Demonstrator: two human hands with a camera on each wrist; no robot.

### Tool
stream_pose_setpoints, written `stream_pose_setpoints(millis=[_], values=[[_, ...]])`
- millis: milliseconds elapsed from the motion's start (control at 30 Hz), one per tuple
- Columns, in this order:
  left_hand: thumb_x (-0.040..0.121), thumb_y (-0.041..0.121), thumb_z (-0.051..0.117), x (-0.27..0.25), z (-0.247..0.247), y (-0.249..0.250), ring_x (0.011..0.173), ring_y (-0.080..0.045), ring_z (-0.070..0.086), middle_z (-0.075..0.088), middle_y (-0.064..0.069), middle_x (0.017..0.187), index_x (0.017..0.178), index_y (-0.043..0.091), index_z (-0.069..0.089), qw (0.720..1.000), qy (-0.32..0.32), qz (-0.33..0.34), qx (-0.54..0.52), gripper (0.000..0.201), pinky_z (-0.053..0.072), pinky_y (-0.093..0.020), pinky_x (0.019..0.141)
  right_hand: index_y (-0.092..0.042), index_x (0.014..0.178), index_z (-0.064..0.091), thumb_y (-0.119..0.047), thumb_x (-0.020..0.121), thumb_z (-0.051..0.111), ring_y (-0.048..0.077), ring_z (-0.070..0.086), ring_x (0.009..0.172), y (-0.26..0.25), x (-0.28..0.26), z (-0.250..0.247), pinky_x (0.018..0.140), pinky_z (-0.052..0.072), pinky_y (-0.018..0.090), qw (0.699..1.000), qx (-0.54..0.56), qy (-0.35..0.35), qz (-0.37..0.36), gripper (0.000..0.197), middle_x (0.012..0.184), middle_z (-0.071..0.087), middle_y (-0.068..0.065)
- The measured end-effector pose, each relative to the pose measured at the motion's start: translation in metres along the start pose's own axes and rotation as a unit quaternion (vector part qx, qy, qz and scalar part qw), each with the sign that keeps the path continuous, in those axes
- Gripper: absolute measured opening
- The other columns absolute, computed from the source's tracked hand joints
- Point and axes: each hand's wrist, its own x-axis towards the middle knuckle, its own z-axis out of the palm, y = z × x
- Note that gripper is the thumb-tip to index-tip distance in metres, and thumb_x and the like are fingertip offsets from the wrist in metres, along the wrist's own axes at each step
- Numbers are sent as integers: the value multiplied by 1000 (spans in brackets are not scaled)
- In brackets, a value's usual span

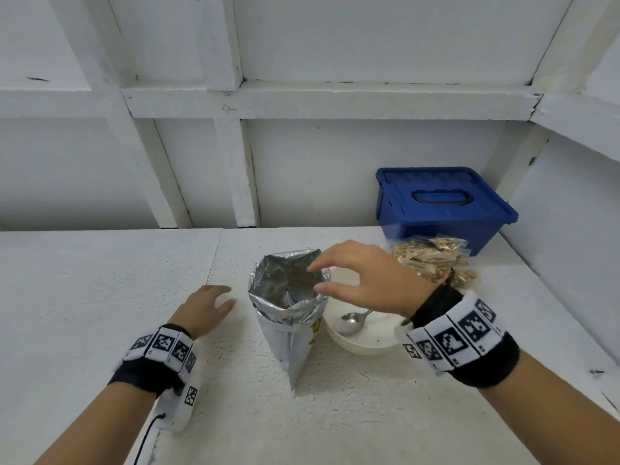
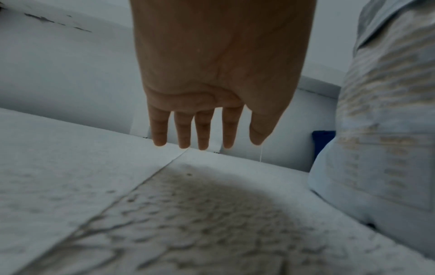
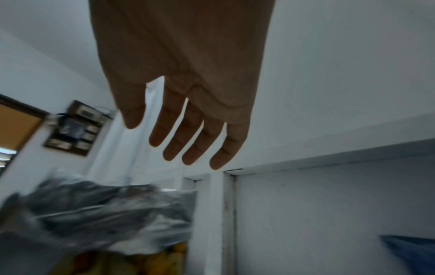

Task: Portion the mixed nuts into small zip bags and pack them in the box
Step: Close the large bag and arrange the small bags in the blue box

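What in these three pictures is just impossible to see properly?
- Blue box, head view: the shut lid hides whatever is inside.
- Foil bag, head view: its depth is in shadow, so how full it is cannot be told; in the right wrist view it is blurred.
- Bowl, head view: the right hand covers its far part.
- Zip bags, head view: piled, too small to count.
- Print on the foil bag, left wrist view: blurred.

Right hand (image 3: 183, 74) spread wide, fingers (image 3: 174, 128) straight and apart, nothing in its grasp. Below and left of the hand, the blurred silver bag (image 3: 105, 212) with its crumpled open mouth. Low right of the hand, a blue box (image 3: 412, 251) edge against the white wall (image 3: 329, 74).
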Motion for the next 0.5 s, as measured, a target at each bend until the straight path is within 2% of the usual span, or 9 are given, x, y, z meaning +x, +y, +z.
stream_pose_setpoints(millis=[67, 133, 167, 267, 367, 433, 500], values=[[95, 32, 48, -8, -4, 11, 126, -21, 43, 48, -8, 137, 132, 14, 49, 999, 21, 29, -22, 41, 31, -32, 105, -28, 117, 61, -52, 83, 58, 5, 45, 114, -11, 4, 15, 93, 30, 30, 991, -96, -91, -22, 42, 118, 60, -11], [95, 30, 48, -17, -8, 21, 122, -20, 47, 51, -6, 133, 130, 14, 51, 997, 39, 50, -50, 38, 33, -28, 101, -28, 116, 59, -47, 87, 56, 8, 43, 115, -15, 7, 27, 91, 24, 33, 979, -152, -136, -11, 36, 116, 60, -11], [95, 29, 49, -22, -10, 25, 119, -19, 49, 53, -5, 131, 128, 14, 52, 995, 50, 58, -70, 37, 35, -26, 97, -27, 113, 60, -44, 88, 55, 9, 46, 112, -15, 9, 31, 90, 24, 33, 981, -142, -134, 0, 31, 112, 61, -11], [93, 24, 51, -36, -14, 39, 101, -16, 56, 56, -2, 116, 120, 13, 51, 973, 132, 81, -170, 29, 42, -25, 84, -22, 103, 64, -37, 90, 56, 13, 54, 97, -12, 16, 39, 88, 35, 36, 995, -62, -70, 44, 22, 99, 64, -9], [92, 19, 53, -54, -17, 56, 86, -3, 55, 55, 6, 95, 101, 17, 50, 931, 255, 142, -219, 9, 45, -22, 75, -22, 94, 65, -34, 89, 57, 15, 57, 84, -7, 21, 47, 83, 44, 45, 995, 13, 33, 88, 15, 86, 64, -9], [90, 26, 55, -65, -16, 67, 86, 4, 53, 54, 15, 89, 93, 20, 50, 913, 284, 206, -211, 8, 43, -13, 73, -22, 92, 65, -34, 89, 57, 16, 59, 82, -11, 25, 51, 82, 46, 45, 987, 54, 83, 123, 15, 83, 66, -8], [87, 34, 52, -71, -11, 73, 87, 6, 51, 53, 16, 90, 94, 19, 55, 907, 276, 258, -187, 17, 42, -9, 75, -20, 92, 66, -33, 89, 57, 16, 61, 80, -16, 31, 54, 80, 47, 43, 978, 85, 121, 145, 16, 80, 66, -7]])
